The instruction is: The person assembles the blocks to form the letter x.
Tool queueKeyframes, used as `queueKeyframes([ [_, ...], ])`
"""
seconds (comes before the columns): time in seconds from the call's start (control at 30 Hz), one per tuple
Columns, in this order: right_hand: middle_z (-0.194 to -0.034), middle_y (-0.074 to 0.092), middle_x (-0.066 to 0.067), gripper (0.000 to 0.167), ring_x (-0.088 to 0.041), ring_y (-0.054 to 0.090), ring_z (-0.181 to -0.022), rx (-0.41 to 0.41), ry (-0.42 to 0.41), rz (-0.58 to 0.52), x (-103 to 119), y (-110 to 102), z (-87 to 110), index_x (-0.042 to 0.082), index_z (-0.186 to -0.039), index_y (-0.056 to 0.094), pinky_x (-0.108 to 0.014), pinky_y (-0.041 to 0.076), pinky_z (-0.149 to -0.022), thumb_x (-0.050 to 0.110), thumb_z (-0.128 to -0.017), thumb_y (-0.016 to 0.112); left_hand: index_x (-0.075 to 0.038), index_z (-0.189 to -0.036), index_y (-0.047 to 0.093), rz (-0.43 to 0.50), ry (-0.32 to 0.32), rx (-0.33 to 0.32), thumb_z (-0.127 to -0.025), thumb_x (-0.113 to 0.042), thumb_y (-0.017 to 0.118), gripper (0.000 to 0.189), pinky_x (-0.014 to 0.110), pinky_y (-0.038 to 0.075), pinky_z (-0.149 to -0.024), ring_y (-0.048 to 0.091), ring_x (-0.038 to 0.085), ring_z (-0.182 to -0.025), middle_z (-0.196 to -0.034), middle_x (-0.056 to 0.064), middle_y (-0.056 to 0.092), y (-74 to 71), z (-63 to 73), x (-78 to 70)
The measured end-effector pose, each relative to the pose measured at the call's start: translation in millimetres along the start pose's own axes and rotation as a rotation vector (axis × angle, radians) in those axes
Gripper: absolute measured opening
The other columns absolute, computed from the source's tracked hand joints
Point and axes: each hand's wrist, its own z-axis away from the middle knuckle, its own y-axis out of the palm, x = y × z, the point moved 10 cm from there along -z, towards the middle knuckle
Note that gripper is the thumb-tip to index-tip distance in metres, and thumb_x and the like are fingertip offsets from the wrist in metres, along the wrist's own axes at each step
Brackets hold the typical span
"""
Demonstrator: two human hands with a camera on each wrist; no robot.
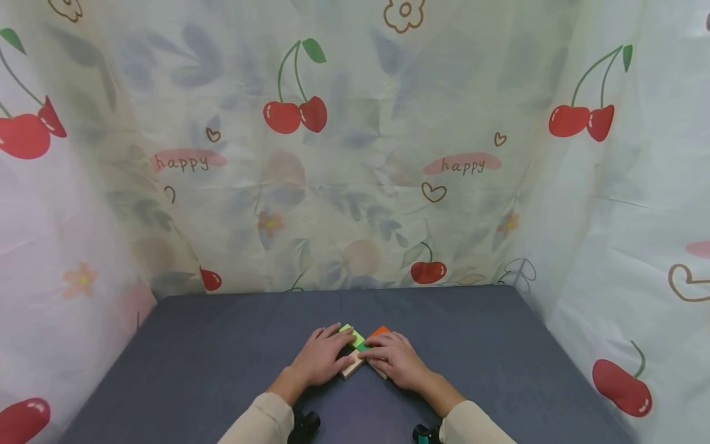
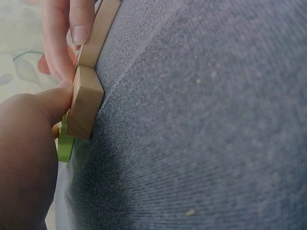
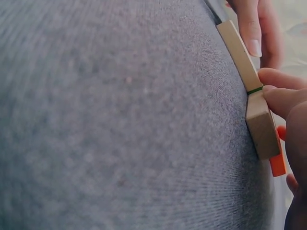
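Observation:
Several toy blocks lie together in an X shape on the dark cloth. A light green block (image 1: 357, 340) is at far left and an orange block (image 1: 380, 330) at far right, with a dark green piece (image 1: 363, 347) at the crossing. Two plain wooden blocks form the near arms, the left one (image 1: 352, 365) and the right one (image 1: 379, 369). My left hand (image 1: 317, 359) presses its thumb to the left wooden block, fingers over the light green one. With thumb and fingers, my right hand (image 1: 402, 362) holds the right wooden block and orange block, its index finger near the crossing.
The dark grey cloth (image 1: 222, 357) covers the tabletop. A white curtain (image 1: 355, 203) printed with cherries and leaves stands behind and at both sides. Black devices are strapped at the left wrist (image 1: 304, 425) and right wrist (image 1: 426, 433).

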Motion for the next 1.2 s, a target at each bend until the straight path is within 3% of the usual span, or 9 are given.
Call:
queueKeyframes([
  [0.3, -0.124, 0.063, -0.004, 0.023, -0.027, 0.052, -0.12, -0.036, 0.004, -0.042, 1.6, -4.4, -1.0, 0.021, -0.116, 0.073, -0.064, 0.027, -0.102, 0.017, -0.095, 0.063, -0.023, -0.142, 0.052, -0.042, 0.015, -0.009, -0.099, -0.051, 0.047, 0.051, 0.053, 0.026, -0.108, 0.03, 0.027, -0.141, -0.15, -0.002, 0.042, -1.4, 0.9, -2.4],
  [0.5, -0.113, 0.068, -0.002, 0.021, -0.023, 0.058, -0.11, -0.154, 0.007, -0.108, -0.1, -18.8, -0.3, 0.013, -0.111, 0.074, -0.058, 0.037, -0.097, 0.011, -0.092, 0.066, -0.022, -0.141, 0.052, -0.051, 0.04, -0.048, -0.099, -0.05, 0.049, 0.052, 0.052, 0.028, -0.107, 0.033, 0.028, -0.139, -0.149, 0.0, 0.043, -5.6, 2.7, -6.6],
  [0.83, -0.103, 0.07, 0.004, 0.016, -0.021, 0.059, -0.105, -0.253, 0.059, -0.045, -9.8, -31.1, 4.5, 0.015, -0.103, 0.075, -0.054, 0.042, -0.091, 0.01, -0.089, 0.071, -0.023, -0.137, 0.057, -0.035, 0.017, -0.115, -0.097, -0.049, 0.053, 0.049, 0.05, 0.03, -0.106, 0.039, 0.026, -0.135, -0.144, 0.0, 0.05, -14.5, 6.4, -5.4],
  [1.0, -0.104, 0.07, 0.006, 0.015, -0.019, 0.058, -0.106, -0.262, 0.133, -0.021, -19.8, -32.6, 10.4, 0.017, -0.101, 0.076, -0.053, 0.042, -0.092, 0.012, -0.088, 0.072, -0.024, -0.137, 0.058, -0.047, -0.008, -0.136, -0.097, -0.048, 0.054, 0.047, 0.05, 0.03, -0.106, 0.041, 0.024, -0.133, -0.143, -0.002, 0.05, -18.3, 11.4, -2.1],
  [1.2, -0.103, 0.069, 0.006, 0.014, -0.018, 0.059, -0.104, -0.292, 0.183, 0.012, -28.6, -40.6, 20.6, 0.016, -0.1, 0.076, -0.05, 0.044, -0.091, 0.01, -0.087, 0.073, -0.023, -0.133, 0.061, -0.027, -0.015, -0.206, -0.096, -0.044, 0.057, 0.043, 0.052, 0.032, -0.103, 0.045, 0.025, -0.129, -0.141, 0.0, 0.052, -29.8, 20.0, 4.4],
])
